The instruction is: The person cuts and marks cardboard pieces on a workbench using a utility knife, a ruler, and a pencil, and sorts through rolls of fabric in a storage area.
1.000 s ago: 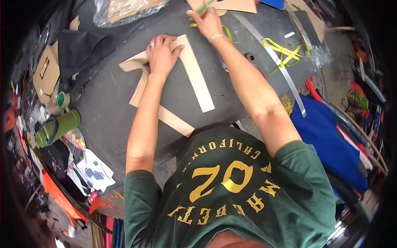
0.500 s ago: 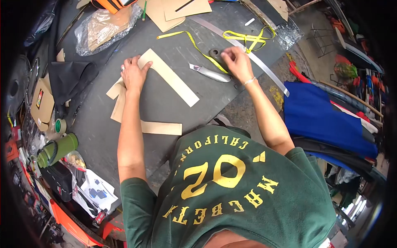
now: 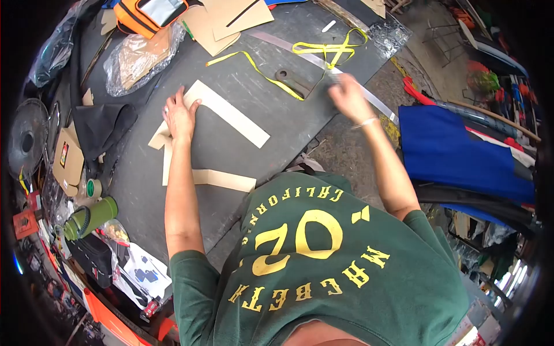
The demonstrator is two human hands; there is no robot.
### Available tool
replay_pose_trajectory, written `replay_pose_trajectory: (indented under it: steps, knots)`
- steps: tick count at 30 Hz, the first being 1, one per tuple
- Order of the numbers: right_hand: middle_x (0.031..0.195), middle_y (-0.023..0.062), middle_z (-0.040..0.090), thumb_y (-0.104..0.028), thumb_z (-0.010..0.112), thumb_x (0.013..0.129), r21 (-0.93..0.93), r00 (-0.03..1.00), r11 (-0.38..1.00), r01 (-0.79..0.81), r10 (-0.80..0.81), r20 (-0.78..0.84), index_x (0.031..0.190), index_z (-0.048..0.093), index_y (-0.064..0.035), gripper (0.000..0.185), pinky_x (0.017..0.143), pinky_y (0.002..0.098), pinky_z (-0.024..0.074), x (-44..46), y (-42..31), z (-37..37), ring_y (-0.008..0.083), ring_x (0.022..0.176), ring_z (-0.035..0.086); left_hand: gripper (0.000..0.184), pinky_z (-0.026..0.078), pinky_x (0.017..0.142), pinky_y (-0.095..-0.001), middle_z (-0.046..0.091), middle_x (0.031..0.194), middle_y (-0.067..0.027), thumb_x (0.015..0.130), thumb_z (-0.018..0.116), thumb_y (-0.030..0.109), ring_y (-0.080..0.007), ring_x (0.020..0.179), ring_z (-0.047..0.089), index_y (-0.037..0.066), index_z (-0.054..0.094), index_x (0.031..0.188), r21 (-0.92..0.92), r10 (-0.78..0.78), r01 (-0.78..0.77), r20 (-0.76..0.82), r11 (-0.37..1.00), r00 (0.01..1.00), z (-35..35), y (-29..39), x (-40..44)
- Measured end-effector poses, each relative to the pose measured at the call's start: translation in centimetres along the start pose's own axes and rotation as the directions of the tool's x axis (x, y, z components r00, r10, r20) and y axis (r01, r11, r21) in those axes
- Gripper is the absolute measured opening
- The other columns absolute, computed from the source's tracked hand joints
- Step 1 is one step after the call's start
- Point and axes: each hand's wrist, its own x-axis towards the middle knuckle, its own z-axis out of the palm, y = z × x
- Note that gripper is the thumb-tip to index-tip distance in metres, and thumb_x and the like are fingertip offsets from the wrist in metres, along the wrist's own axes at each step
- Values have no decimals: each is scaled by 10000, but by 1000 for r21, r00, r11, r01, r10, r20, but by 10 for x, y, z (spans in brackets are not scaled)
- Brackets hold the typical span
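My left hand [image 3: 180,118] lies with spread fingers on a bent tan cardboard strip [image 3: 231,114], whose folded part runs under my wrist to a lower arm near my body. My right hand [image 3: 349,98] is over the table's right edge, smeared by motion. Its fingers are closed, with the blurred grey utility knife [image 3: 334,76] at their tips. Left of that hand lies a dark flat piece with a hole [image 3: 284,76], beside a yellow measuring tape [image 3: 254,64]. A long metal ruler [image 3: 378,104] passes behind my right hand.
The dark table [image 3: 231,155] bears cardboard sheets [image 3: 242,20], an orange bag [image 3: 147,17] and a plastic-wrapped pack [image 3: 144,57] at the back. A green bottle [image 3: 92,218] and tape roll [image 3: 94,187] are at left. Blue fabric [image 3: 461,150] hangs at right.
The utility knife has left the table, taken up by my right hand, which has moved right and slightly down. My left hand stays on the cardboard. The view has shifted a little.
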Motion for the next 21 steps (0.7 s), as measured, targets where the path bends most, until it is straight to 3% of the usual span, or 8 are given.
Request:
replay_pose_trajectory:
  steps: [5,7,9,11,13,17,20,21]
  knots:
    - [1105,298,650,-547,762,877,-418,993,902,-108,84,-78,1096,719,24,613,946,480,509,-4,136,-47,443,1083,630,332,489,1020,-483,667,1208,-105,947,691,309,-331,1190,607,110,718,1210,218,162,-176,80,960,984,10,8,-5]
    - [1005,284,685,-521,761,883,-356,973,908,-220,228,-22,1117,683,21,596,897,502,522,-7,144,-47,486,1031,659,312,472,1040,-498,673,1235,-110,992,649,310,-354,1164,623,97,698,1214,-43,61,-60,18,997,998,14,15,-12]
    - [931,271,702,-487,771,886,-249,955,930,-269,291,58,1102,671,19,559,853,508,532,-16,152,-51,502,989,673,425,482,1052,-489,645,1299,-153,984,665,372,-390,1211,600,72,668,1285,-38,72,-70,40,997,997,12,12,-16]
    - [837,229,715,-428,774,903,-269,974,942,-202,221,41,1078,666,13,486,775,467,547,-37,183,-66,431,869,715,506,506,1037,-483,624,1339,-161,965,685,430,-402,1215,601,63,663,1313,-10,135,-135,15,991,991,14,5,-17]
    - [826,144,720,-437,763,931,-97,842,871,-482,491,222,1060,657,-23,446,710,390,538,-55,212,-91,201,741,687,654,500,1053,-486,600,1371,-169,919,713,534,-411,1243,584,52,637,1354,-7,142,-142,55,990,988,9,5,-17]
    - [883,149,729,-493,690,979,-94,974,980,-178,189,127,1117,662,-49,465,745,373,530,-85,208,-73,255,816,707,758,502,1049,-495,594,1372,-173,884,718,613,-429,1266,561,43,618,1374,5,173,-174,90,985,981,13,4,-14]
    - [1059,214,738,-480,698,972,-75,988,990,-115,122,89,1226,649,-49,503,870,417,533,-75,132,-28,376,1066,711,785,508,1039,-495,589,1376,-172,882,705,636,-433,1260,566,47,603,1390,28,177,-181,118,983,977,9,2,-12]
    - [1031,198,728,-472,706,970,-63,988,991,-116,122,98,1200,668,-37,493,849,387,527,-76,117,-18,284,999,715,792,510,1035,-496,586,1379,-171,882,699,642,-431,1260,567,48,598,1396,41,168,-174,131,984,977,9,2,-13]
